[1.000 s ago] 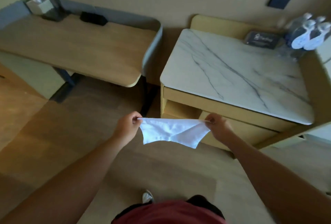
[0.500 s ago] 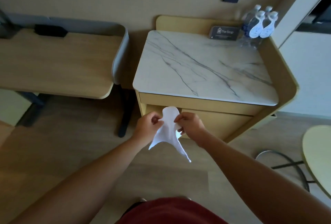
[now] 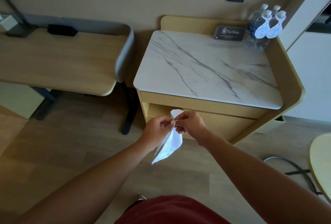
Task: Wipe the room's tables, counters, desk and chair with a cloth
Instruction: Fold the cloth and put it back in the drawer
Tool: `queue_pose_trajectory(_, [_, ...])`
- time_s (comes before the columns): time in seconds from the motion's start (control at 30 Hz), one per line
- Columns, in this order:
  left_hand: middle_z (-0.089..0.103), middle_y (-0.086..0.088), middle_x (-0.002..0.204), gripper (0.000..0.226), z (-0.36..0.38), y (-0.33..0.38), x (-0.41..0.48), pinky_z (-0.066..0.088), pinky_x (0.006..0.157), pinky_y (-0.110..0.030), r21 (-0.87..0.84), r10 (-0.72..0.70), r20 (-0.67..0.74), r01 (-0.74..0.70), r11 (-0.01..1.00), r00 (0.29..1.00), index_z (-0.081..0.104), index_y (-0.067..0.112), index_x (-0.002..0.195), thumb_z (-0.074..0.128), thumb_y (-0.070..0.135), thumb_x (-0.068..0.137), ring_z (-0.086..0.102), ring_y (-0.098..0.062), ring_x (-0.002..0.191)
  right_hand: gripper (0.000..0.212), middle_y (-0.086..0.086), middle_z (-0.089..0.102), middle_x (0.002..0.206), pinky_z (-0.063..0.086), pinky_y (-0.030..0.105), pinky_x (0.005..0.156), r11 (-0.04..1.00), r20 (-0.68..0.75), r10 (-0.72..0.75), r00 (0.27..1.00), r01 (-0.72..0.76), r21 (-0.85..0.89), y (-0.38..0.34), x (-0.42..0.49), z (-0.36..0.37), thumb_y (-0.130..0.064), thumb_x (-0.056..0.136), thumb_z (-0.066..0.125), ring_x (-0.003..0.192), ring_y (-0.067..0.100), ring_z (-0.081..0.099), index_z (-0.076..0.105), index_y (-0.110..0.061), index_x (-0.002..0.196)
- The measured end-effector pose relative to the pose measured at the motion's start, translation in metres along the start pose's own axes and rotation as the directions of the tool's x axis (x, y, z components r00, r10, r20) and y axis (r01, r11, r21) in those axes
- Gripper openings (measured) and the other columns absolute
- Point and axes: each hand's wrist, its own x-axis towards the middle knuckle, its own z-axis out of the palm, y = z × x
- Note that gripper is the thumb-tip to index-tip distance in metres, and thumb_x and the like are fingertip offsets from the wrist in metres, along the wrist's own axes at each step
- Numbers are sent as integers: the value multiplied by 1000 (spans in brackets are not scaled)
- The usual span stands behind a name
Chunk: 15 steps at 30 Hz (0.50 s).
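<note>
Since a second ago: hands brought together, cloth folded from a spread strip into a hanging fold.

Head view: left hand (image 3: pixel 157 128) and right hand (image 3: pixel 190 123) both pinch the white cloth (image 3: pixel 172 145) at its top, fingers curled, knuckles nearly touching; cloth hangs below them in the air, in front of the cabinet (image 3: pixel 215 116) drawers, not touching any surface. Marble top (image 3: pixel 206 66) carries a sign (image 3: pixel 229 33) and bottles (image 3: pixel 263 26) at its back right corner. Wooden desk (image 3: pixel 59 62) stands left of the cabinet; round table (image 3: pixel 322 166) edge at far right.
</note>
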Motion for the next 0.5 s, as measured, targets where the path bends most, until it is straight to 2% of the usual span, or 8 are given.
queue_pose_trajectory(0.1, [74, 20, 91, 14, 11, 6, -1, 50, 69, -8, -6, -6, 6, 6, 1000, 1000, 73, 28, 103, 76, 30, 89, 68, 3, 89, 7, 5, 73, 67, 61, 31, 64, 999, -6, -26, 1000, 26, -44, -1, -3, -9, -8, 79, 78, 60, 16, 67, 72, -7, 82])
queue_pose_trajectory(0.23, [72, 15, 85, 6, 22, 15, 1, 51, 69, -13, 54, 39, -63, -36, 998, 997, 71, 27, 95, 74, 32, 92, 67, 0, 84, 12, 3, 74, 71, 59, 32, 63, 987, 9, -87, 996, 87, -136, 3, -4, -21, -21, 83, 80, 61, 13, 66, 70, -14, 83])
queue_pose_trajectory(0.27, [71, 15, 84, 3, 23, 17, 0, 50, 68, -13, 67, 51, -64, -47, 997, 997, 70, 30, 93, 72, 29, 93, 66, 1, 82, 12, 2, 74, 71, 57, 28, 59, 977, 20, -112, 994, 113, -179, 6, -3, -25, -25, 84, 79, 59, 11, 65, 69, -17, 82])
queue_pose_trajectory(0.33, [69, 19, 83, 15, 24, 19, -2, 46, 66, -10, 99, 75, -68, -68, 993, 995, 66, 37, 89, 69, 23, 94, 64, 2, 79, 9, -5, 71, 69, 48, 18, 52, 933, 54, -151, 987, 160, -323, 13, 0, -34, -30, 86, 75, 58, 9, 61, 68, -26, 82])
queue_pose_trajectory(0.37, [68, 20, 83, 20, 23, 19, -3, 46, 66, -9, 113, 80, -74, -71, 991, 994, 65, 39, 89, 68, 20, 94, 64, 2, 80, 3, -7, 68, 72, 46, 18, 54, 890, 75, -157, 985, 174, -421, 17, 2, -40, -29, 87, 71, 64, 11, 60, 68, -29, 86])
queue_pose_trajectory(0.43, [69, 20, 87, 19, 21, 20, -5, 48, 71, -9, 128, 80, -87, -68, 989, 993, 67, 36, 93, 66, 17, 94, 65, 2, 86, 16, -7, 66, 87, 47, 24, 66, 792, 108, -133, 985, 171, -586, 27, 7, -55, -27, 89, 66, 78, 16, 61, 69, -30, 105])
queue_pose_trajectory(0.5, [70, 20, 90, 17, 17, 21, -6, 49, 75, -10, 140, 87, -111, -71, 988, 990, 70, 30, 96, 66, 14, 92, 65, 1, 90, 23, -4, 66, 100, 48, 27, 72, 729, 77, -104, 992, 129, -673, 36, 12, -72, -29, 91, 64, 85, 19, 61, 67, -32, 114])
